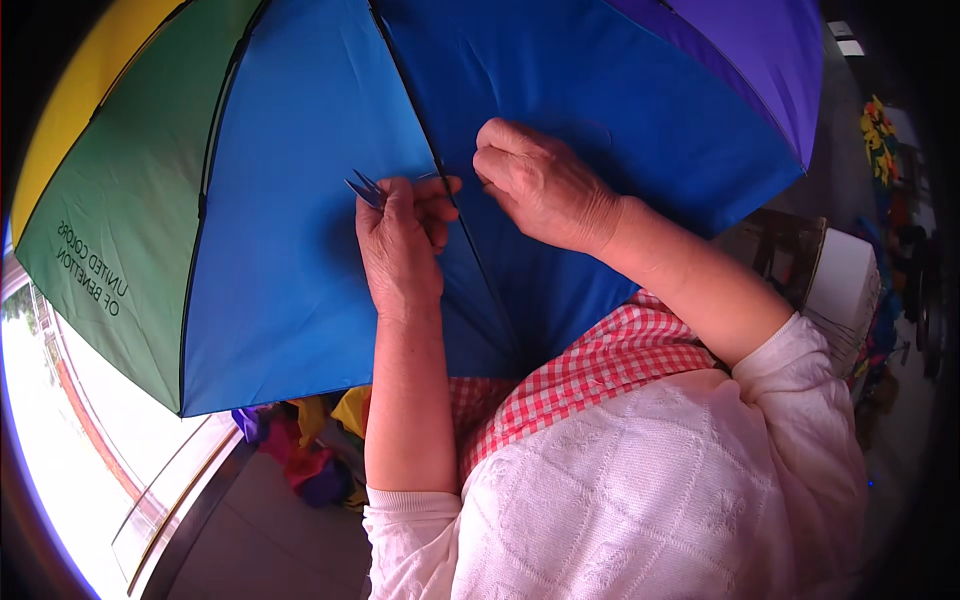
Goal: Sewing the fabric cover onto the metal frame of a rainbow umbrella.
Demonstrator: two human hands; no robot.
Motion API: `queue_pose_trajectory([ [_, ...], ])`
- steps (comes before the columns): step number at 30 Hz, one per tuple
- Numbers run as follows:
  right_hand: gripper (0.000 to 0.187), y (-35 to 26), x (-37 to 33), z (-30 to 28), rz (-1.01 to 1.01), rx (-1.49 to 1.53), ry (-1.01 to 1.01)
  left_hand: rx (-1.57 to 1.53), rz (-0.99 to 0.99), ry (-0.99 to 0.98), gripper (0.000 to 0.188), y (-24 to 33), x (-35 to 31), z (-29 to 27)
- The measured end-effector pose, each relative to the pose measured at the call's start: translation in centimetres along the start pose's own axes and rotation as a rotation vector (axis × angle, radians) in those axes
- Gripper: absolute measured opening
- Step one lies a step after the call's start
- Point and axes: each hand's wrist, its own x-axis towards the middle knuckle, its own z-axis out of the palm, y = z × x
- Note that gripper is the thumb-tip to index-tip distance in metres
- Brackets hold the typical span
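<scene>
Left hand (pixel 402 240) is holding small pointed metal snips (pixel 366 190), grip mostly curled closed, fingertips touching the thin black rib (pixel 405 75) of a multicoloured fabric umbrella (pixel 290 250), which is lying spread before the person. Right hand (pixel 540 182) is hovering just right of the rib, grip pinched tight; cannot tell what's inside.

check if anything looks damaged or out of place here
Nothing looks clearly damaged on the umbrella. Only the multicoloured fabric below its edge, at lower left, looks untidy, bunched in a crumpled heap.
</scene>
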Motion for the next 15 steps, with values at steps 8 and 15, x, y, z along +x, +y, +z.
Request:
queue_pose_trajectory([
  [8,0.014,-0.09,-0.08,-0.06,0.01,0.011,-0.012,-0.024,0.025,-0.013,0.019,-0.05,-0.05,-0.04],
  [15,0.015,-0.12,-0.21,-0.15,0.008,0.01,-0.026,-0.013,0.018,0.026,0.015,0.02,0.02,0.52],
])
